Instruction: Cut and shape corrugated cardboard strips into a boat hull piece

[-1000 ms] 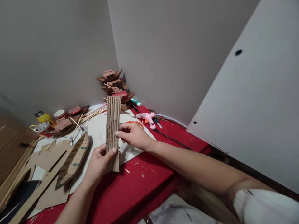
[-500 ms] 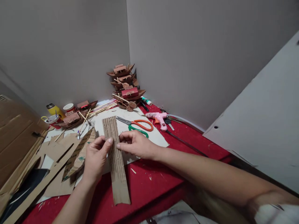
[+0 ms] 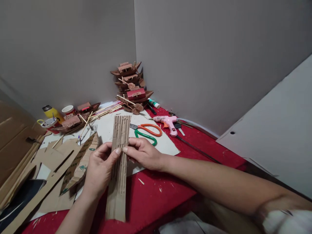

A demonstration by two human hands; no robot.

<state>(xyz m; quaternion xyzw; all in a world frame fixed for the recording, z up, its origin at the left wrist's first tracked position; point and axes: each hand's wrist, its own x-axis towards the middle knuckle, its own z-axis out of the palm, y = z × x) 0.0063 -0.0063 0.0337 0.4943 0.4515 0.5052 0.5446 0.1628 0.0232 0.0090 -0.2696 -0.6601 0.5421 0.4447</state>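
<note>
A long strip of corrugated cardboard (image 3: 117, 188) is held up above the front of the table, its ridges partly bared along the upper part. My left hand (image 3: 102, 165) pinches its left edge, thumb on the face. From the other side, my right hand (image 3: 143, 153) grips the right edge between thumb and fingers, the two thumbs nearly meeting. Behind the strip lie scissors (image 3: 148, 131) with one orange and one green handle; the strip covers their blade tips. A folded cardboard boat-shaped piece (image 3: 80, 167) rests to the left of my left hand.
A pink glue gun (image 3: 167, 121) with a black cord lies at the right. Small model boats (image 3: 135, 94) are stacked in the corner, with thin sticks (image 3: 107, 112) beside them. Cups (image 3: 50, 123), a yellow bottle (image 3: 52, 113) and cardboard scraps (image 3: 52, 182) occupy the left. Shavings dot the red tablecloth (image 3: 158, 201).
The strip's top has swung right and its lower end left, now covering the scissors' tips. My right thumb has moved closer to my left thumb. The view has shifted slightly.
</note>
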